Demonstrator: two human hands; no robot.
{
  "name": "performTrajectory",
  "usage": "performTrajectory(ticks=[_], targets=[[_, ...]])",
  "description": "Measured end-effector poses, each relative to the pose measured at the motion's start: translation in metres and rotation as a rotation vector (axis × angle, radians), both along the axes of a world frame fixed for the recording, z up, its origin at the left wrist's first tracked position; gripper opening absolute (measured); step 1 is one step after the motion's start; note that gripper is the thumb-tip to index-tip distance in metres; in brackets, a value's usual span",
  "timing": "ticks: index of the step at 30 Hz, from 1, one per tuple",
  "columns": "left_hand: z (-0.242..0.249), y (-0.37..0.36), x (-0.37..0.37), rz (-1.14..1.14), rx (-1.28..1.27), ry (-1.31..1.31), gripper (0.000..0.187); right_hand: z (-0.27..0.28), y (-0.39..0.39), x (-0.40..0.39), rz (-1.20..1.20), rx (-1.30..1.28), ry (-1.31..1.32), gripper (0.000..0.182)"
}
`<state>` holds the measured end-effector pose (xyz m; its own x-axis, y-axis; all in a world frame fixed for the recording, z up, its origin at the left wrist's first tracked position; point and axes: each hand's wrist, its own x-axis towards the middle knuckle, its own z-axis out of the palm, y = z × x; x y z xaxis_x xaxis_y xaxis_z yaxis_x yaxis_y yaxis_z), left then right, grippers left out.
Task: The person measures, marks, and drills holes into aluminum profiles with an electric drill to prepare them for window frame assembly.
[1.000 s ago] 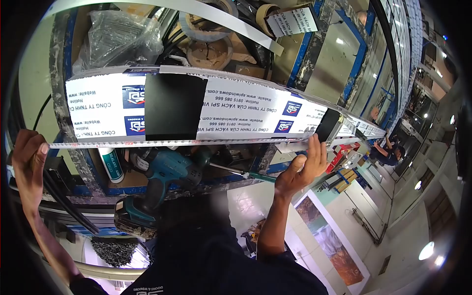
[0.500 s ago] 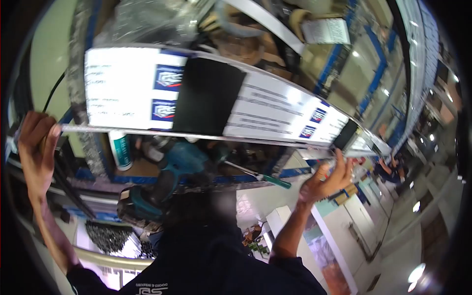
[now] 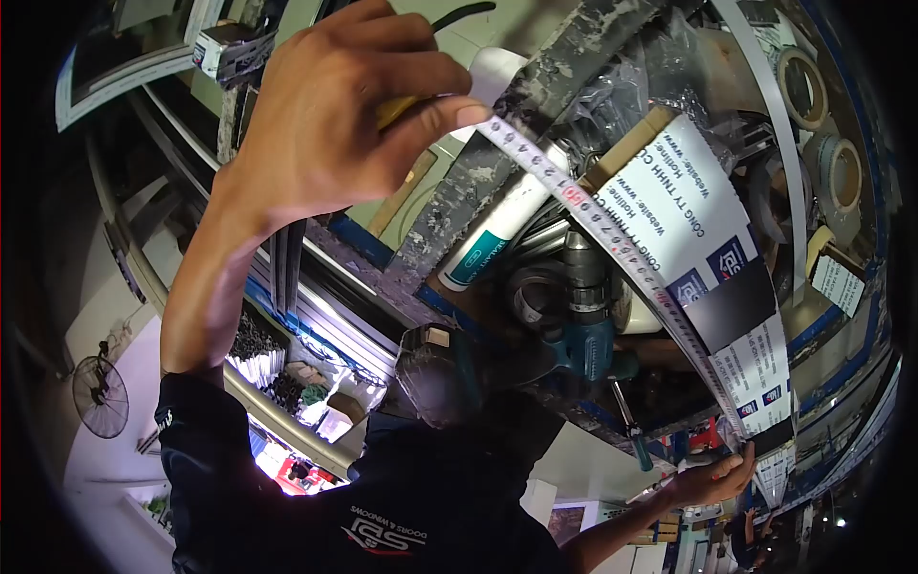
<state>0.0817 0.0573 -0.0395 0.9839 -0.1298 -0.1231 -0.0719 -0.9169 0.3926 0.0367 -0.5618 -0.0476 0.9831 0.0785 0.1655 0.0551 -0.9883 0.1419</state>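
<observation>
My left hand [image 3: 359, 115], raised at the upper left, is closed on a tape measure; a bit of its yellow case shows between the fingers. The white tape blade [image 3: 583, 206] runs from its thumb down to the right, along the edge of a long profile [image 3: 684, 201] covered in printed white film with dark bands. Far down the profile, my right hand [image 3: 712, 480] has its fingers closed at the blade and the profile's edge. A sealant tube [image 3: 483, 249] and a teal cordless drill [image 3: 583, 344] lie beneath the blade.
A green-handled screwdriver [image 3: 639, 445] lies beside the drill. Tape rolls [image 3: 801, 86] and a small labelled block [image 3: 835, 277] are at the right. The bench has a worn dark beam [image 3: 564, 77]. A fan [image 3: 99, 397] stands far left; another person [image 3: 744, 536] is in the distance.
The view has turned, so the profile now slants down to the right. My left hand is higher and nearer with the tape; my right hand has gone from spread fingers to closed at the profile.
</observation>
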Motion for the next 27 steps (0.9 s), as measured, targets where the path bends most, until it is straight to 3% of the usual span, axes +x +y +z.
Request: performTrajectory(ticks=[27], targets=[[-0.0092, -0.0012, -0.0042, 0.012, 0.000, -0.073, 0.025, -0.0034, 0.0008, 0.0011, 0.010, 0.042, -0.016, 0.047]])
